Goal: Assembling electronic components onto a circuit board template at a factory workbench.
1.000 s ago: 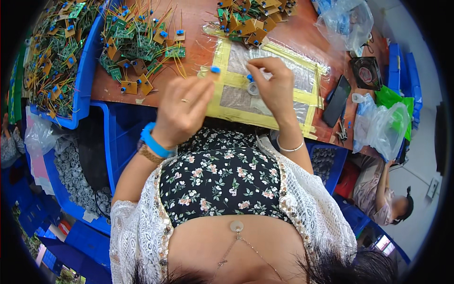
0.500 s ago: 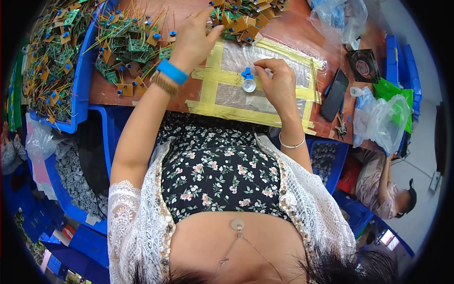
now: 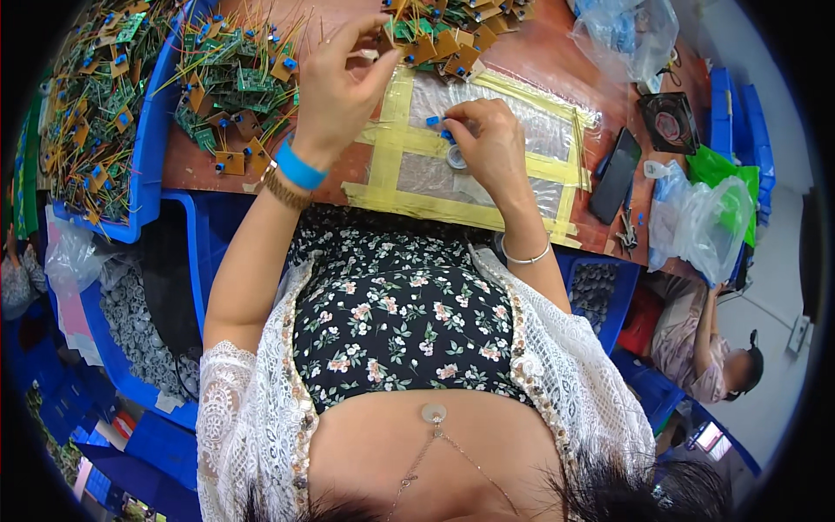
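My left hand [image 3: 344, 87], with a blue band at the wrist, is raised at the near side of the pile of boards. Its thumb and fingers curl around a small green circuit board [image 3: 389, 33], seen only by its edge. Over the taped plastic sheet [image 3: 417, 100], my right hand [image 3: 490, 143] pinches at a small blue part [image 3: 433, 121] by its fingertips. Another blue part [image 3: 448, 135] shows just below those fingers. Beneath the right hand sits a small round white cap [image 3: 455, 157], partly covered by it.
Wired boards with brown plates heap on the table [image 3: 230, 87] and fill a blue bin [image 3: 143, 196] at left. Right of the sheet lie a black phone [image 3: 615, 178], a black fan [image 3: 668, 120], keys [image 3: 626, 235] and plastic bags [image 3: 704, 209]. A co-worker [image 3: 696, 348] sits at right.
My left hand has drawn back toward me and left, its fingers now curled around a board. My right hand moved slightly left over the cap, and one blue part shifted left with it.
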`<move>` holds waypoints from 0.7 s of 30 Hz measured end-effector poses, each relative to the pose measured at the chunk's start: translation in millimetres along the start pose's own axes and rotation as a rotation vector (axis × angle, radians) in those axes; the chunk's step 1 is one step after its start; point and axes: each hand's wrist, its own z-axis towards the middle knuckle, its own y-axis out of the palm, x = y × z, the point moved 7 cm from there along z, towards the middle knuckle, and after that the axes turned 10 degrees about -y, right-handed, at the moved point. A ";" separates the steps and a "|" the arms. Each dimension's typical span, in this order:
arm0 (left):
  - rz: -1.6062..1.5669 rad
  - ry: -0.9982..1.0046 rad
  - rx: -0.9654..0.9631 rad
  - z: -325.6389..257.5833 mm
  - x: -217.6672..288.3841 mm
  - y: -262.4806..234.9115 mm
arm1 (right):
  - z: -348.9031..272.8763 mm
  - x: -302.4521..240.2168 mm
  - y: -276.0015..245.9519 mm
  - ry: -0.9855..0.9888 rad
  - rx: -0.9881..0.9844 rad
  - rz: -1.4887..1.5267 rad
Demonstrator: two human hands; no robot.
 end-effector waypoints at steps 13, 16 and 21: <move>0.780 0.152 -0.339 -107.3 -0.4 7.4 | 0.0 -35.1 16.7 -0.336 0.030 -0.243; 0.699 0.115 -0.265 -108.8 5.2 5.6 | -7.2 -46.4 18.1 -0.430 0.039 -0.284; 0.779 0.053 -0.039 -114.8 -7.5 -3.1 | -18.8 -51.4 16.1 -0.456 0.047 -0.271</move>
